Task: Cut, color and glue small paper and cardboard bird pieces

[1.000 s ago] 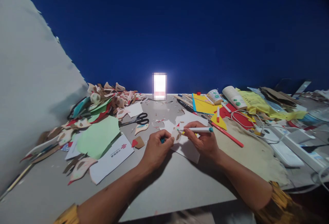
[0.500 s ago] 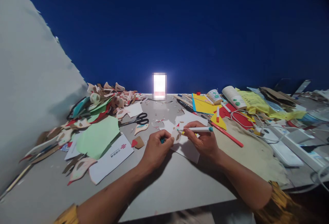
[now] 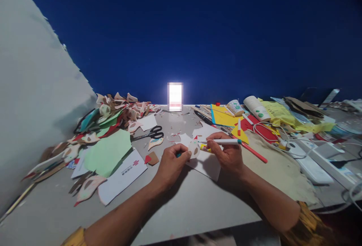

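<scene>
Near the middle of the frame, the left hand (image 3: pixel 172 165) has its grip closed, thumb and fingers pinching the edge of a small white cutout (image 3: pixel 194 151) with brown spots and a red tip. A teal cap (image 3: pixel 178 155) shows between the fingers of that hand. Just right of center, the right hand (image 3: pixel 228 155) has its grip closed around a white marker (image 3: pixel 226 141) with a teal end, held almost level; its tip points left, at the upper right of the cutout, and whether it touches cannot be told. Below the cutout lies white paper (image 3: pixel 207 168) on the gray table (image 3: pixel 181 212). Left of center are black scissors (image 3: pixel 156 132), with a spotted cutout just below them, and further left a green sheet (image 3: pixel 109 153) partly over a white sheet with a red logo (image 3: pixel 124 178). At the left, many cutouts lie heaped by the wall. Right of center, a red marker (image 3: pixel 254 152) lies slantwise; above it, toward the right, two paper cups (image 3: pixel 256 108) lie tipped near yellow and red paper.
</scene>
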### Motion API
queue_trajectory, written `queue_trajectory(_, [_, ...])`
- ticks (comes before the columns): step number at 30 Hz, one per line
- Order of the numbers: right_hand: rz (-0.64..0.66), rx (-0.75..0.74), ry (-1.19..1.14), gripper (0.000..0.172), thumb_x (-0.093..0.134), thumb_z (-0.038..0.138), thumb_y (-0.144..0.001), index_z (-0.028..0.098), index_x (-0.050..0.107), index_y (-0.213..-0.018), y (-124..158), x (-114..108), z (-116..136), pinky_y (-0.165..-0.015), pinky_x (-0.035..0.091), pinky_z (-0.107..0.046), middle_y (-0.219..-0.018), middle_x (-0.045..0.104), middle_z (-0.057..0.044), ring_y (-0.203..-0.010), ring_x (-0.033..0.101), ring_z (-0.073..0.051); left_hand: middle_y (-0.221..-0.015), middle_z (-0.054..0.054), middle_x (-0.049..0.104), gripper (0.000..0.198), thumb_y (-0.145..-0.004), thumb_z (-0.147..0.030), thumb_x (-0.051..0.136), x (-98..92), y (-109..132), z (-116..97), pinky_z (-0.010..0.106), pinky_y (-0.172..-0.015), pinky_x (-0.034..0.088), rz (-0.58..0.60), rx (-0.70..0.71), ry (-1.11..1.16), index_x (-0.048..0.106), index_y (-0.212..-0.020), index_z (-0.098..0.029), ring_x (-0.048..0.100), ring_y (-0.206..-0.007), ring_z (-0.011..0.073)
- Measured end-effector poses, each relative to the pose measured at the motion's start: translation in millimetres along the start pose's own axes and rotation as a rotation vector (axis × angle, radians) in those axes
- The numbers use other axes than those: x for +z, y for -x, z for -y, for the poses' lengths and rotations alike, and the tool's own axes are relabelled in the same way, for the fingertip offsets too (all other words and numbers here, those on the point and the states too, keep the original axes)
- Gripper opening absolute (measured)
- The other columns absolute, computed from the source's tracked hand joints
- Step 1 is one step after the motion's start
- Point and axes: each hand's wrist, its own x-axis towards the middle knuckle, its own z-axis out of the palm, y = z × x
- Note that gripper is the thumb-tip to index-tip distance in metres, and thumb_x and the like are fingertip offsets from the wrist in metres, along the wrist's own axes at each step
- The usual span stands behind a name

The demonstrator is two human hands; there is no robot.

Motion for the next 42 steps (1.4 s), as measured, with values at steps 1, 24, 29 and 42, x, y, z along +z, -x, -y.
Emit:
queue_trajectory(1, [0.014, -0.018, 0.004, 0.012, 0.066, 0.029, -0.094, 0.019, 0.07, -0.088, 0, 0, 0, -0.06, 0.059, -0.025, -0.077, 0.073, -0.003, -0.065, 0.071, -0.015, -0.068, 0.002, 0.066, 0.014, -0.073, -0.03, 0.072, 0.0, 0, -1, 0.026, -0.066, 0.045, -0.002, 0.005, -0.016, 0.068, -0.07, -0.017, 0.059, -0.066, 0.0154])
queue_trajectory(24, [0.213, 0.414, -0.199, 0.03, 0.073, 0.042, -0.086, 0.019, 0.069, -0.104, 3, 12, 0, -0.073, 0.055, -0.032, -0.095, 0.074, -0.006, -0.081, 0.067, -0.02, -0.049, -0.009, 0.043, 0.038, -0.069, -0.04, 0.087, 2.9, 0, 4, 0.016, -0.041, 0.019, 0.128, -0.179, 0.416, 0.056, -0.078, -0.019, 0.029, -0.038, 0.0033])
queue_trajectory(29, [0.216, 0.321, -0.17, 0.027, 0.072, 0.039, -0.088, 0.019, 0.067, -0.105, 6, 11, 1, -0.084, 0.056, -0.036, -0.102, 0.073, -0.007, -0.093, 0.068, -0.022, -0.058, -0.005, 0.054, 0.038, -0.066, -0.037, 0.089, 4.0, -3, 12, 0.018, -0.042, 0.024, 0.15, -0.155, 0.386, 0.06, -0.08, -0.017, 0.035, -0.042, 0.0035])
queue_trajectory(42, [0.256, 0.21, -0.072, 0.023, 0.061, 0.039, -0.097, 0.02, 0.066, -0.109, 3, 6, -10, -0.077, 0.055, -0.032, -0.091, 0.072, -0.004, -0.08, 0.067, -0.018, -0.053, -0.009, 0.046, 0.035, -0.069, -0.035, 0.086, 1.6, -6, 6, 0.017, -0.04, 0.02, 0.115, -0.172, 0.414, 0.057, -0.079, -0.018, 0.03, -0.04, 0.0027])
